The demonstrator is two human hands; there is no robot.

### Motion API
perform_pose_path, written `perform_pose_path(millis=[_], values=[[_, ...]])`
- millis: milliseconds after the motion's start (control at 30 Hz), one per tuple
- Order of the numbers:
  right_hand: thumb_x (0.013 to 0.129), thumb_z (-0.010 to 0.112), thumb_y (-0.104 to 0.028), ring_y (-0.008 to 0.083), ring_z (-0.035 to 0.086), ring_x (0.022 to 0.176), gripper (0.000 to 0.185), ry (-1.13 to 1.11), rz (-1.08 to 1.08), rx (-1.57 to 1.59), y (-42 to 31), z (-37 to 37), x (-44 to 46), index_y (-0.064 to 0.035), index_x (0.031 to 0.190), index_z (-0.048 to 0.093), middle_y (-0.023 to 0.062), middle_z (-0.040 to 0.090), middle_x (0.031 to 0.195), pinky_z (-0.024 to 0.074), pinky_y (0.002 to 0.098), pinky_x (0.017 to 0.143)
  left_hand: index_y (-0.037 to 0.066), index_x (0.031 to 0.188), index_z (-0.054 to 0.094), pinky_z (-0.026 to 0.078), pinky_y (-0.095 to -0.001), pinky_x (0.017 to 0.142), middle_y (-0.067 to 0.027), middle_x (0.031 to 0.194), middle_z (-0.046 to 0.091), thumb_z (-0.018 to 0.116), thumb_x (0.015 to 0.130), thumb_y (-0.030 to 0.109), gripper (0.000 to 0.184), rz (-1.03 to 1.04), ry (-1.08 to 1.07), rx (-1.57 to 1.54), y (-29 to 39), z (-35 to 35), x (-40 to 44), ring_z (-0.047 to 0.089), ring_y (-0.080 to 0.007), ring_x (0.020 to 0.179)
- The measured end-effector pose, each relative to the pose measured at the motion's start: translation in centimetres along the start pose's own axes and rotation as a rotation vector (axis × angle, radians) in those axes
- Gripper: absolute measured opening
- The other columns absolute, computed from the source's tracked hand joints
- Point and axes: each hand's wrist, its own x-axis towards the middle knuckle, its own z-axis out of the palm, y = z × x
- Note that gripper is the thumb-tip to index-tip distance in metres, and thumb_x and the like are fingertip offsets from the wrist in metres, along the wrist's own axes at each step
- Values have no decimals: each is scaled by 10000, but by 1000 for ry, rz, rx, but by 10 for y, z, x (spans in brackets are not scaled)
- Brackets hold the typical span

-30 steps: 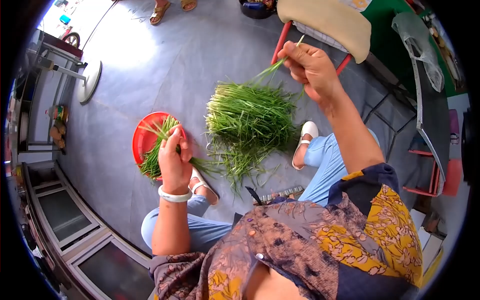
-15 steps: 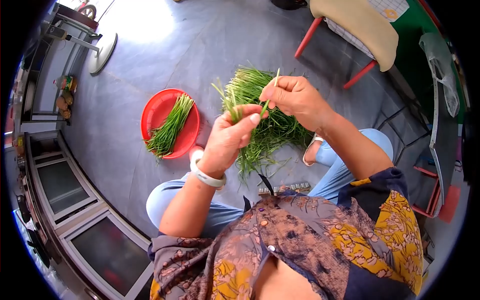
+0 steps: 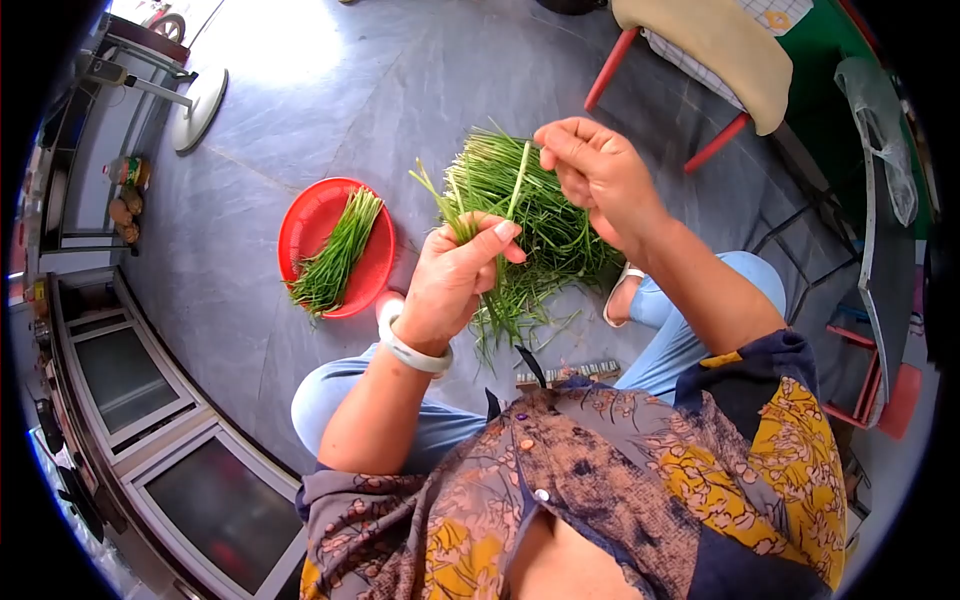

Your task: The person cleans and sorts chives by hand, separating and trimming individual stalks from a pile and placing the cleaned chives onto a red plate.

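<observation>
Several thin green stalks point(image 3: 455, 200) stand up out of my left hand point(image 3: 460, 270), which is closed around them; a white bangle is on that wrist. One paler stalk point(image 3: 519, 182) slants up from the left thumb, its top near my right hand point(image 3: 595, 175). The right thumb and forefinger are pinched together at that tip; whether they grip anything is too small to tell. Beyond and below both hands lies a large pile of green stalks point(image 3: 560, 235) on the floor. At the left, a red basin point(image 3: 308, 225) holds a neat green bundle point(image 3: 345, 250).
A red-legged stool point(image 3: 710, 45) with a beige cover stands at the upper right. Glass-fronted cabinets point(image 3: 215, 490) line the lower left. A round white stand base point(image 3: 200, 110) is at the upper left. My legs flank the pile, and a plastic bag point(image 3: 880, 140) hangs at the right.
Both hands came together above the pile from being wide apart. Since then, my right hand has moved slightly up and away from the left. The bundle in the basin is now uncovered.
</observation>
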Motion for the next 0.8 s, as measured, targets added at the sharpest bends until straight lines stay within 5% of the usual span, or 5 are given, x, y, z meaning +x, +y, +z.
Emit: perform_pose_path(millis=[367, 567, 800], values=[[898, 653, -166, 1, 367, 528, 115, -86, 77, -42, 7, 5, -6, -58, 936, 647, -43, 573, 745, 264, 180, 463, 35, 1010, 650, 293, -162, 434, -77, 838, 682, 614, 924, 117, 124, -28, 23, 65, -1, 2, -1, 389, -19, 486], [917, 631, -153, 10, 372, 515, 105, -108, 148, -43, 10, 7, -9, -49, 920, 645, -19, 594, 746, 274, 174, 462, 21, 1115, 636, 282, -172, 435, -81, 949, 684, 572, 932, 96, 208, -61, -87, -142, 2, -5, -2, 350, -26, 487], [897, 647, -165, 3, 356, 519, 99, -124, 127, -81, 12, 10, -10, -71, 886, 618, -42, 587, 741, 247, 193, 452, 28, 1082, 641, 272, -178, 433, -17, 879, 649, 587, 917, 84, 182, -61, -19, -145, 1, 2, -2, 372, -22, 479]])
